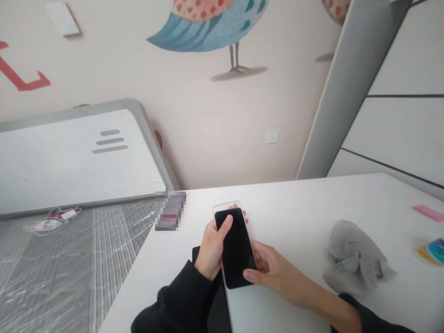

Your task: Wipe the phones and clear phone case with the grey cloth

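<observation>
While phone (238,245) has blk scrn (236,238), clear case (224,206) juts past top.

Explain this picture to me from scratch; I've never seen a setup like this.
There is no machine here: a person works with two bare hands, and the single picture comes from a camera worn on their head. The left hand and right hand hold a phone, both thumbs on its dark front. What looks like a clear case shows past its top edge. On the white table, a flat black object is partly hidden by the left forearm; to the right lie a crumpled grey cloth and a pink strip.
</observation>
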{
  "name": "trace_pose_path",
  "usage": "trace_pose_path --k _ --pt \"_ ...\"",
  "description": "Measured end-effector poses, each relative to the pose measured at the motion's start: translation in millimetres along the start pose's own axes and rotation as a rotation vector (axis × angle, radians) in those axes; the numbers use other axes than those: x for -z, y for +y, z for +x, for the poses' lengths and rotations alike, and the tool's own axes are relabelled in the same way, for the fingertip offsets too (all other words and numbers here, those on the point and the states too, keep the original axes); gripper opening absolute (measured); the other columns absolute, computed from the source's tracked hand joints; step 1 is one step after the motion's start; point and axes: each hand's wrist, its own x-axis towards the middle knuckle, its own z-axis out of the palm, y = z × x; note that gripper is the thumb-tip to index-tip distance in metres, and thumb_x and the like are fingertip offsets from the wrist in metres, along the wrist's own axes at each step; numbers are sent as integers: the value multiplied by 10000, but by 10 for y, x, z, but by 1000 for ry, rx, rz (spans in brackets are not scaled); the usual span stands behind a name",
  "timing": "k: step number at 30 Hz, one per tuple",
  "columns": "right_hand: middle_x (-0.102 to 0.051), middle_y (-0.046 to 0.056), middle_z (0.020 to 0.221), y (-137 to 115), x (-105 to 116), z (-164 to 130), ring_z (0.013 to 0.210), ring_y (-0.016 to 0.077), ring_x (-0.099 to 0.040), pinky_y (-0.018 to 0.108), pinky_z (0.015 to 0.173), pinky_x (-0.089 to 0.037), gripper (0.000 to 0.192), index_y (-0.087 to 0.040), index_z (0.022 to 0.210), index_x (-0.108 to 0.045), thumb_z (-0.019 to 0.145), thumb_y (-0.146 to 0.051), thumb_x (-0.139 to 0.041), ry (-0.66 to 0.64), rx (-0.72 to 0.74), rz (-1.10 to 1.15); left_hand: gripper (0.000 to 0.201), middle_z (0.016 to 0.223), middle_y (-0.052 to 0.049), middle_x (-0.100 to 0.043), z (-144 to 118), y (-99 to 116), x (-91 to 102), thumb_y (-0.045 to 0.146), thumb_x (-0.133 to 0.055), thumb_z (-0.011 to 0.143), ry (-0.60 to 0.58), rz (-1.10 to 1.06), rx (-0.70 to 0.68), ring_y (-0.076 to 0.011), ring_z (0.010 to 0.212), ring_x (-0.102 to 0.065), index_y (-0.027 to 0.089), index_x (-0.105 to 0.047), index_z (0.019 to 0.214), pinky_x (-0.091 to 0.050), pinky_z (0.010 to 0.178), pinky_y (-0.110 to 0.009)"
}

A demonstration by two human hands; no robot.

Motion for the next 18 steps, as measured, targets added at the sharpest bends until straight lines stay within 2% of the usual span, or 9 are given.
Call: trace_pose_path --k 3,7,11,18 --pt "-741 68 1069 -39 -6 -8 994 249 -712 413 945 -538 585 -195 1257 -632 839 -569 -798 -9 -31 13 613 1048 -160 -810 0 -4 14 513 -933 662 10 13 4 -283 919 -777 122 -749 1098 -591 746 -307" --pt "-726 73 1135 -86 -25 -40 1058 266 -692 412 953 -533 639 -216 1327 -610 844 -598 -778 -24 -25 -29 696 1071 -156 -808 -27 15 -4 462 -947 651 -1 -61 29 -311 930 -783 159 -688 1222 -606 723 -338" --pt "-705 67 1189 -75 -32 -74 1095 286 -673 421 940 -543 782 -269 1434 -541 784 -581 -843 -30 -12 -115 554 1024 -172 -811 -35 27 -19 465 -915 697 52 -41 14 -282 872 -783 125 -719 1089 -576 619 -276" --pt "-721 50 1065 -86 -69 -64 965 246 -699 434 981 -525 742 -237 1386 -562 777 -534 -864 -27 -76 -9 403 1048 -177 -805 -8 31 -8 368 -853 787 81 -72 56 -246 815 -769 113 -721 1069 -579 594 -273"
